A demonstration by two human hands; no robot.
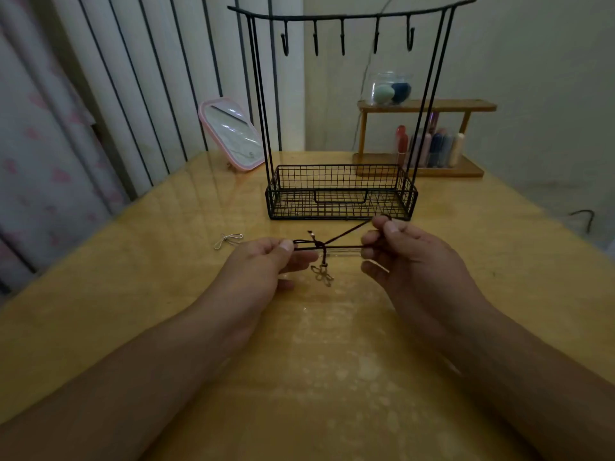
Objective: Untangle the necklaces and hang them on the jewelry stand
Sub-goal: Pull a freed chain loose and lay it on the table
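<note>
A dark brown cord necklace [336,246] is stretched between both hands just above the table, knotted near its left end, with a metal flower pendant [322,276] dangling under the knot. My left hand [266,261] pinches the cord's left end. My right hand [402,251] pinches the right end, one strand running up to its thumb. A thin silver necklace [227,240] lies bunched on the table to the left. The black wire jewelry stand [342,28] rises behind, its several hooks bare and its basket [339,194] holding nothing.
A pink-framed mirror [233,134] leans at the back left. A wooden shelf [422,134] with bottles and a clear jar of sponges [389,89] stands behind the stand. The glossy wooden table [316,377] ends at curtains on the left.
</note>
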